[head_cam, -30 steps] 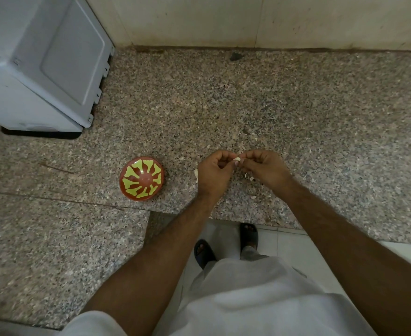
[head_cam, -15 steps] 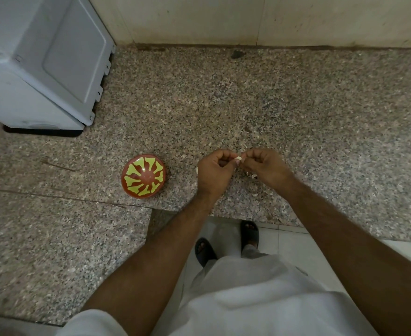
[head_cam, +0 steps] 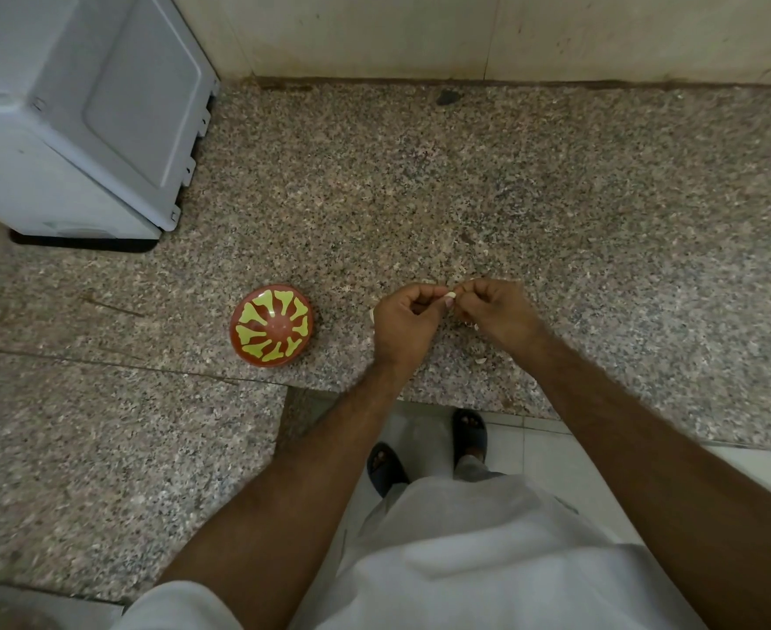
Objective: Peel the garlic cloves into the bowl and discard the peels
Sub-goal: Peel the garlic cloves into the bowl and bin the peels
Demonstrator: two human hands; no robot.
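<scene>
White shirt at 6 o'clock, sandals just above. Left hand (head_cam: 404, 327) and right hand (head_cam: 499, 311) still meeting at centre, both pinched narrow on one garlic clove (head_cam: 450, 295); hardly moved since a second ago, so peeling ongoing, clove not freed. Peel scraps (head_cam: 483, 360) under right hand. Bowl (head_cam: 272, 326) at 9 o'clock of hands, apart, looks empty. Grey appliance (head_cam: 79, 111) far, at 10 o'clock.

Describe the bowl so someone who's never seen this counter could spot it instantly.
On the speckled granite counter, look in front of the white appliance, left of the person's left hand. The bowl is small, round, reddish-brown, with yellow-green shapes radiating from its centre, the only coloured item there.
</scene>
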